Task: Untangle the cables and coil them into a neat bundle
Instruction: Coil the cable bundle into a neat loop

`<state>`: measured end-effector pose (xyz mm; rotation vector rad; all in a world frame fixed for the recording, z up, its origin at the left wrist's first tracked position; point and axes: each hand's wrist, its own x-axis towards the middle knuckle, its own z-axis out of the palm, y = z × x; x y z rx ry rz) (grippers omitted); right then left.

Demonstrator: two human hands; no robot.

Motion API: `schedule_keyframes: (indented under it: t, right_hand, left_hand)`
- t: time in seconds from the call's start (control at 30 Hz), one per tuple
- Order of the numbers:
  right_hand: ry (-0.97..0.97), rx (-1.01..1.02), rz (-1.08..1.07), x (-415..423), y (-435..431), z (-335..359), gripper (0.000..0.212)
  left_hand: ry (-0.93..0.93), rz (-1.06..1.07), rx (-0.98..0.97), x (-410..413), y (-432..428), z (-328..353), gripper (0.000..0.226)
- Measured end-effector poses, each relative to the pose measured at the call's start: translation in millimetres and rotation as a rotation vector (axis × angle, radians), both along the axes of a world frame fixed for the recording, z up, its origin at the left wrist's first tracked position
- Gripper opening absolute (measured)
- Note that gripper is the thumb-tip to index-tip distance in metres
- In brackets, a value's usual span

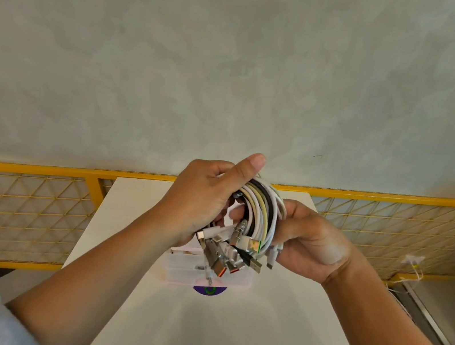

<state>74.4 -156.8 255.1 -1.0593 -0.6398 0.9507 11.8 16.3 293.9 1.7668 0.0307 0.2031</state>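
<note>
A coiled bundle of cables (pixel 259 210), white, cream and black, is held in the air above a white table (pixel 269 330). My left hand (pixel 201 198) grips the bundle's left side, with its thumb raised over the top. On the right side, my right hand (pixel 310 243) clasps the loops. Several USB plugs (pixel 230 254), some with orange inserts, hang in a cluster below the coil between both hands.
A clear plastic box (pixel 182 270) sits on the table under the plugs, with a purple round sticker (pixel 209 290) beside it. A yellow mesh railing (pixel 18 206) runs behind the table on both sides. A white cable (pixel 412 263) is tied to the railing at right.
</note>
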Motion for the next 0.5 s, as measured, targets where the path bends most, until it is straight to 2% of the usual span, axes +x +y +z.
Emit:
schedule_keyframes:
  t: [0.1,0.17,0.23,0.3,0.4,0.5]
  right_hand:
    - [0.005,0.016,-0.025,-0.9,0.0,5.9,0.057]
    - [0.018,0.017,-0.055,-3.3,0.8,7.3,0.053]
    - [-0.02,-0.048,-0.11,-7.7,6.0,7.7,0.048]
    - [-0.056,-0.126,-0.149,-11.9,13.4,6.3,0.052]
    - [-0.054,-0.17,-0.181,-15.9,19.2,4.7,0.024]
    - [-0.048,-0.189,-0.143,-16.4,17.9,3.7,0.027]
  left_hand:
    - [-0.012,0.079,0.036,2.3,3.8,-4.1,0.079]
    - [-0.03,0.117,0.083,3.3,5.6,-8.4,0.079]
    - [-0.048,0.144,0.113,3.2,4.9,-12.6,0.077]
    - [-0.068,0.161,0.128,2.8,2.2,-15.7,0.075]
    - [-0.076,0.182,0.175,3.3,-2.0,-21.5,0.076]
    - [-0.048,0.178,0.156,4.8,-2.8,-26.5,0.076]
